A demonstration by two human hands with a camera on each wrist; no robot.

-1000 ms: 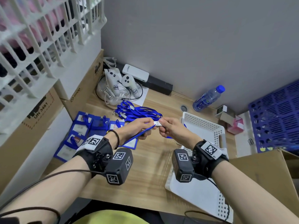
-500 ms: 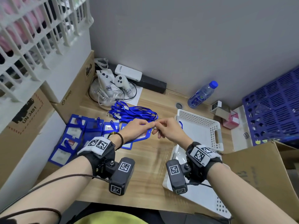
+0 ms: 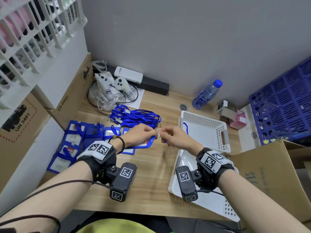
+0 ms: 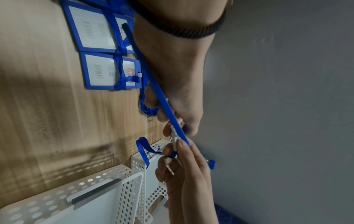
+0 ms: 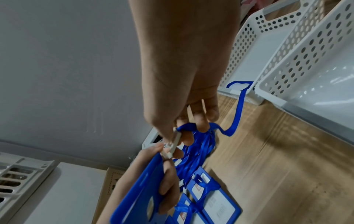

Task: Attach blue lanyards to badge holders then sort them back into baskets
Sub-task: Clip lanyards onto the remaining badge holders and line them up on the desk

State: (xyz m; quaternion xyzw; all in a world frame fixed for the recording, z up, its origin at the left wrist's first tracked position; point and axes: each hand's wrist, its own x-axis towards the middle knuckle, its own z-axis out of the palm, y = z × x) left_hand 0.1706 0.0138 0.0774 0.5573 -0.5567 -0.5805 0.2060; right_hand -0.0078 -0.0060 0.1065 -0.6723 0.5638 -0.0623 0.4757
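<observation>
My left hand [image 3: 152, 133] grips a blue badge holder [image 3: 148, 142] above the table's middle, thumb on its top edge. My right hand [image 3: 165, 134] pinches the pale clip [image 3: 159, 135] of a blue lanyard against that top edge. In the left wrist view the holder [image 4: 153, 84] shows edge-on, with the clip [image 4: 175, 141] at its tip. The lanyard's strap [image 5: 238, 109] trails from my right fingers over the rim of the far white basket [image 3: 223, 140]. A pile of loose blue lanyards [image 3: 134, 116] lies behind my hands. Several badge holders with lanyards [image 3: 74, 142] lie at the left.
A second white basket [image 3: 173, 179] stands under my right wrist. A water bottle [image 3: 207, 95], small boxes and a blue crate [image 3: 284, 106] are at the back right. Cardboard boxes [image 3: 70, 101] line the left; another [image 3: 269, 174] stands at the right. White controllers [image 3: 111, 88] sit at the back.
Both hands have stayed together on the clip and holder and have sunk slightly toward the table. The holder now lies flatter than a second ago.
</observation>
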